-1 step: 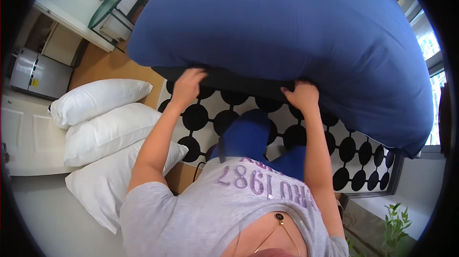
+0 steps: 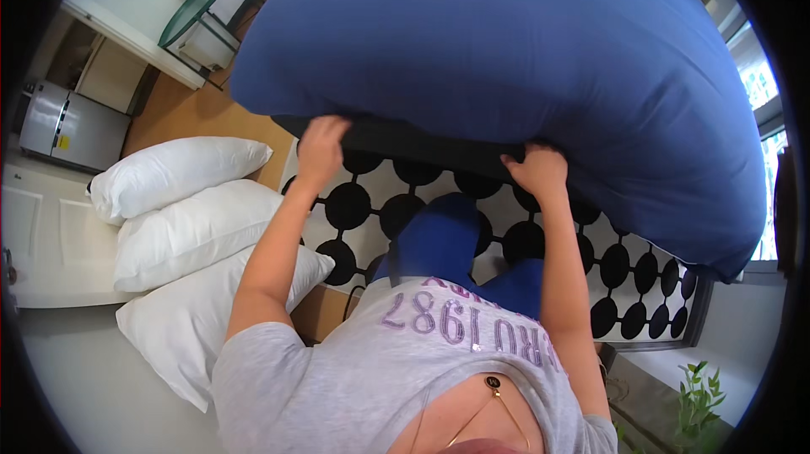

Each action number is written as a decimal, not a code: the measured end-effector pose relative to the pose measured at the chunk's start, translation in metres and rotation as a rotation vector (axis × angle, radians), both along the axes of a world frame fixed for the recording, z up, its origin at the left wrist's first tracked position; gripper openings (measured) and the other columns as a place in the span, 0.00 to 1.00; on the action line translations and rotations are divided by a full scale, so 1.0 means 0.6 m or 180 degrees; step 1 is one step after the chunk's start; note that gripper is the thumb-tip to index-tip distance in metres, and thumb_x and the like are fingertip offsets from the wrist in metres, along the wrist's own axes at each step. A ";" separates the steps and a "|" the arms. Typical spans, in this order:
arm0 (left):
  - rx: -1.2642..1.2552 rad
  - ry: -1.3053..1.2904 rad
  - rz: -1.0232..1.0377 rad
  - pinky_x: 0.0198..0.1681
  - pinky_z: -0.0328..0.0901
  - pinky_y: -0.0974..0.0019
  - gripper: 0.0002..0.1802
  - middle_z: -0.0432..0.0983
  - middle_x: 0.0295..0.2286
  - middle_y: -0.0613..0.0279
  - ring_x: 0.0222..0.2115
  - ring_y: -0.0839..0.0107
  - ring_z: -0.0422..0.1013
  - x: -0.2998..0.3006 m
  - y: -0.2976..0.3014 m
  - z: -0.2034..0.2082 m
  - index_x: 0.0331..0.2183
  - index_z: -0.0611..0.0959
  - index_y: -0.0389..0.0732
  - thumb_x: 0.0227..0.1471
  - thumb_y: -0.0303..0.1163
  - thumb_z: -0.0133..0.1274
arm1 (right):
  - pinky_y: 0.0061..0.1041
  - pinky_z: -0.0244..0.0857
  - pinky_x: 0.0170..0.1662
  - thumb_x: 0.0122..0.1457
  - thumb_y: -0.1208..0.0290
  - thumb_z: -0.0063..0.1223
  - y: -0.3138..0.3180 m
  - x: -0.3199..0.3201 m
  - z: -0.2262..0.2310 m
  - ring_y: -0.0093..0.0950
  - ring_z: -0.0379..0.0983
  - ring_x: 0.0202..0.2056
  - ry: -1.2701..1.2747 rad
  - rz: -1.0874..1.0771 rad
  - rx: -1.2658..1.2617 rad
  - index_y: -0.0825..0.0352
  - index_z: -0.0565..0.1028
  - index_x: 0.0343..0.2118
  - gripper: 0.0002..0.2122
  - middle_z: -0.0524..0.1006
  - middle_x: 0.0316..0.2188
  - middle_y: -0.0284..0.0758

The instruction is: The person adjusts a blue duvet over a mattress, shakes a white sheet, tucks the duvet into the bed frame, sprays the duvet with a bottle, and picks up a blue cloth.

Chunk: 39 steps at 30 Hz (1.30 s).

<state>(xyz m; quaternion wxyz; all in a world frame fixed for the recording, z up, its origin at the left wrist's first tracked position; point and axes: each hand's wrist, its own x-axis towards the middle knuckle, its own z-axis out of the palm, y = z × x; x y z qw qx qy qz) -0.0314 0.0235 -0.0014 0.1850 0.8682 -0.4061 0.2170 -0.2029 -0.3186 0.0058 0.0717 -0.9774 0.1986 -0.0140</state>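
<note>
A big blue-covered mattress or bedding (image 2: 506, 40) fills the far side, above a dark bed base (image 2: 422, 143). My left hand (image 2: 322, 150) is at the base's near edge, just below the blue cover's lower edge. Its fingers are loosely bent and slightly blurred, with nothing visible in them. Farther right, my right hand (image 2: 542, 171) reaches under the cover's edge, thumb pointing left. Its fingertips are hidden in the shadow between cover and base, so whether they grip the fabric does not show.
Left of me, several white pillows (image 2: 198, 226) lie stacked beside a white door (image 2: 63, 235). A black-and-white patterned rug (image 2: 346, 205) lies under my legs. Beyond are a small grey fridge (image 2: 76, 127) and a green-rimmed table (image 2: 198, 11). A plant (image 2: 699, 399) stands at right.
My left hand has shifted slightly left and back from the bed's edge. My right hand stays at the cover's edge, and the view has moved a little.
</note>
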 end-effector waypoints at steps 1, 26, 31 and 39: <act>0.0336 0.0061 0.0352 0.46 0.62 0.59 0.22 0.70 0.39 0.55 0.42 0.55 0.64 0.015 0.032 0.011 0.37 0.76 0.38 0.34 0.16 0.45 | 0.36 0.63 0.44 0.46 0.50 0.53 0.005 0.000 0.004 0.40 0.71 0.40 0.0006 0.0018 0.0027 0.68 0.73 0.38 0.24 0.75 0.36 0.42; 0.0822 0.1255 -0.1789 0.47 0.61 0.59 0.20 0.72 0.40 0.54 0.44 0.57 0.66 -0.240 -0.288 0.081 0.44 0.74 0.40 0.44 0.24 0.45 | 0.45 0.52 0.52 0.52 0.48 0.49 -0.251 -0.289 -0.065 0.37 0.61 0.50 -0.5447 -0.3581 0.4842 0.63 0.60 0.52 0.30 0.67 0.48 0.37; 0.0456 0.0609 -0.2601 0.50 0.57 0.56 0.25 0.65 0.44 0.49 0.46 0.52 0.60 -0.360 -0.492 0.026 0.46 0.72 0.40 0.40 0.23 0.50 | 0.49 0.46 0.57 0.55 0.55 0.47 -0.374 -0.344 -0.078 0.41 0.59 0.54 -0.5098 -0.2693 0.6230 0.63 0.60 0.54 0.26 0.62 0.54 0.40; 0.0582 -0.0150 -0.1533 0.47 0.57 0.54 0.33 0.62 0.46 0.49 0.46 0.52 0.59 -0.388 -0.589 -0.013 0.49 0.68 0.37 0.35 0.26 0.52 | 0.37 0.54 0.54 0.52 0.69 0.52 -0.417 -0.331 -0.021 0.40 0.62 0.51 -0.5376 -0.2203 0.4097 0.72 0.63 0.50 0.23 0.66 0.50 0.42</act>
